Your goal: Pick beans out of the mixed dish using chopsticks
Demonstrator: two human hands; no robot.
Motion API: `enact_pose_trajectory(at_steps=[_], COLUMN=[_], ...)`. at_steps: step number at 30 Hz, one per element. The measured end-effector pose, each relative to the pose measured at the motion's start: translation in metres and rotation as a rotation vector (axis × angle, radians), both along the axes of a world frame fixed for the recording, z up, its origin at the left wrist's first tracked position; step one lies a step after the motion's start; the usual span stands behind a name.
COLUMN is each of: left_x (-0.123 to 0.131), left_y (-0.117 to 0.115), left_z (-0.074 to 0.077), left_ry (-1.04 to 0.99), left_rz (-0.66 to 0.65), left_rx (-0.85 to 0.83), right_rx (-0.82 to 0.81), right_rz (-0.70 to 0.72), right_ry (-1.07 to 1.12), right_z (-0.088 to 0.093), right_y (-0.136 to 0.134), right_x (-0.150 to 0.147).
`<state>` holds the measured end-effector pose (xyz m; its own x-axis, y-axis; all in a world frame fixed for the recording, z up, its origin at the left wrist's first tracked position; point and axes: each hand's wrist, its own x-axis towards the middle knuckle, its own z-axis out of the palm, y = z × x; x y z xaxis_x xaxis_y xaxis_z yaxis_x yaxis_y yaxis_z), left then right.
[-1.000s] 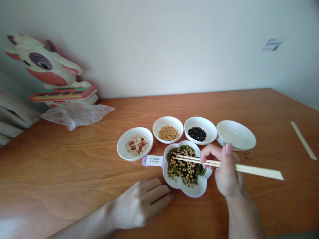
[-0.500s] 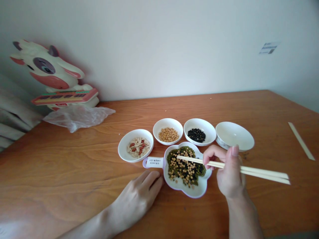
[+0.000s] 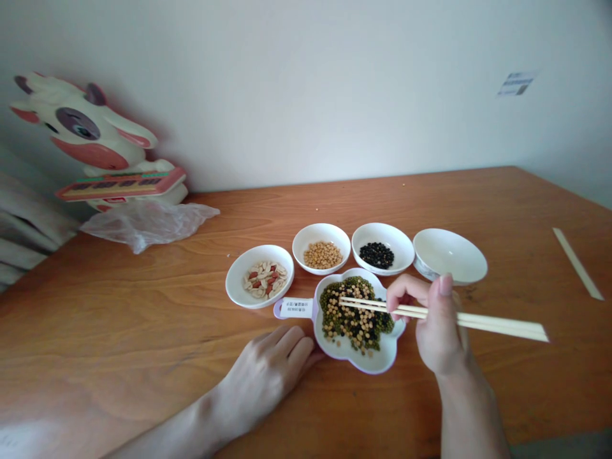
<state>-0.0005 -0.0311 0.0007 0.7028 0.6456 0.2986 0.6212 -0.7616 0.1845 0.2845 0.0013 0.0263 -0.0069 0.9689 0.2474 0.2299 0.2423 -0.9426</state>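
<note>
1. Gripping chopsticks in right hand, nearly closed at tips, aimed at mixed beans in flower-shaped dish (contact hard to tell).
2. Resting left hand loosely curled, palm-down on table, just beside dish (cannot tell if holding anything).
3. Set in an arc behind dish, left to right: peanut bowl, yellow-bean bowl, black-bean bowl, white bowl.

The chopsticks have drawn together at the rear.
</note>
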Motion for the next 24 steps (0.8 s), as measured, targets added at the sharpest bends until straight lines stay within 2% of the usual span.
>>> enact_pose_trajectory(at_steps=[4, 11, 20, 24], left_x=[0.003, 0.002, -0.002, 0.0], left_y=[0.003, 0.011, 0.013, 0.013], left_z=[-0.004, -0.001, 0.0, 0.001], left_ry=[-0.061, -0.071, -0.03, -0.005], left_rz=[0.044, -0.007, -0.087, -0.121], left_rx=[-0.082, -0.242, -0.27, -0.208], right_rx=[0.004, 0.023, -0.002, -0.006], right_rz=[0.003, -0.015, 0.011, 0.024], right_ry=[-0.01, -0.018, -0.005, 0.012], right_z=[0.001, 0.003, 0.0, -0.001], right_y=[0.001, -0.001, 0.001, 0.0], right_x=[-0.001, 0.0, 0.0, 0.002])
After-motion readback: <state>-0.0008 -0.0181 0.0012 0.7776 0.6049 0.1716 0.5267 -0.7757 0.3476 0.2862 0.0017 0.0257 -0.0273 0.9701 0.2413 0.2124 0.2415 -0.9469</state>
